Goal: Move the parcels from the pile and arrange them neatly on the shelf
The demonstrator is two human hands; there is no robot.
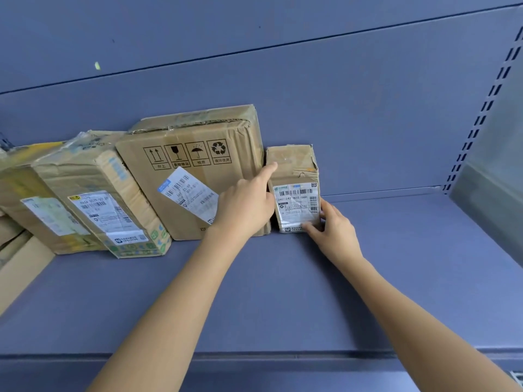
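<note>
My right hand (335, 224) pinches the small parcel (294, 193) by its lower corner; my left hand (246, 202) presses one straight finger on top — the rest hidden. Upright on the shelf (396, 264) between them, it may topple if I release unevenly.

Your left forearm (181, 290) and right forearm (396, 292) run bare from the bottom edge of the view to the wrists (the upper arms fall outside the view). Your left hand (246, 207) and right hand (335, 226) are bare as well, slim-fingered.
</note>
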